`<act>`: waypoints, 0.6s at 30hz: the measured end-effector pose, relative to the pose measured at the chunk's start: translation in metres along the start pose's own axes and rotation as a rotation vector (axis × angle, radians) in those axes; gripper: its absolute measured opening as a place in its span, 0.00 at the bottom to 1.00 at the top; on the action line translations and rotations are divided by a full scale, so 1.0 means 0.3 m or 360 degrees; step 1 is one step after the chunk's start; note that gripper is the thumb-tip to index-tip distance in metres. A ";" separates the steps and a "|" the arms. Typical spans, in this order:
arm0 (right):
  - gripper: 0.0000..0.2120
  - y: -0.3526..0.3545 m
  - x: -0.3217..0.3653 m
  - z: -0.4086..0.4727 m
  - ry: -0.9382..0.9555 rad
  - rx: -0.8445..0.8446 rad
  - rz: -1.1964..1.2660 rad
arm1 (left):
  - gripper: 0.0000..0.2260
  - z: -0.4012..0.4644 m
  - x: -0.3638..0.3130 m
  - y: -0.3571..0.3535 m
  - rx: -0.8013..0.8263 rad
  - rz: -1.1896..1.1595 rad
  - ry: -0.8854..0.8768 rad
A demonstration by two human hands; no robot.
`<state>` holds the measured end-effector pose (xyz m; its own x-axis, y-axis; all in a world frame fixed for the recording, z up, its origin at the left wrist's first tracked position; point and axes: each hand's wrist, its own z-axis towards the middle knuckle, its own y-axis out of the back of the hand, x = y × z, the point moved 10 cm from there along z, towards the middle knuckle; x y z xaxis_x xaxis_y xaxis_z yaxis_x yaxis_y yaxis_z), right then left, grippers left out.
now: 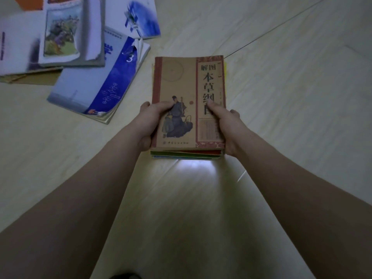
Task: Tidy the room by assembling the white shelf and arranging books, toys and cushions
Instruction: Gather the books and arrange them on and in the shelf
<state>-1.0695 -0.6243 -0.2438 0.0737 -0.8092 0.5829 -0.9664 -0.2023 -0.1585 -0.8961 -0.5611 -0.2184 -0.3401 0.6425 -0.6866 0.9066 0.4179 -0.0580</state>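
Observation:
A small stack of books (187, 85) is held over the pale wooden floor, a tan book with a robed figure and red-framed title on top. Thin coloured books show at the stack's near edge. My left hand (150, 123) grips the stack's left side, thumb lying on the cover. My right hand (227, 125) grips the right side, thumb on the title panel. The fingers of both hands are hidden under the stack.
More books lie scattered on the floor at upper left: a blue and grey one marked 3 (94, 85), an illustrated one (70, 33), a white one with a blue picture (138, 17). Bare floor (291, 97) stretches to the right and toward me.

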 end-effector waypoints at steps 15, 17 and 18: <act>0.19 0.035 -0.057 -0.090 -0.0172 0.0504 -0.0218 | 0.26 -0.029 0.148 0.002 0.0098 -0.0179 0.0302; 0.18 0.052 -0.077 -0.109 -0.0164 0.0537 -0.0223 | 0.25 -0.049 0.177 -0.005 0.0108 -0.0151 0.0292; 0.18 0.056 -0.087 -0.117 -0.0167 0.0547 -0.0226 | 0.26 -0.056 0.190 -0.011 0.0120 -0.0192 0.0296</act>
<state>-1.0964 -0.5873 -0.2336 0.2427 -0.8082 0.5366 -0.8072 -0.4750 -0.3503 -0.9226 -0.5150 -0.2450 -0.4809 0.7012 -0.5264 0.8704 0.4542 -0.1901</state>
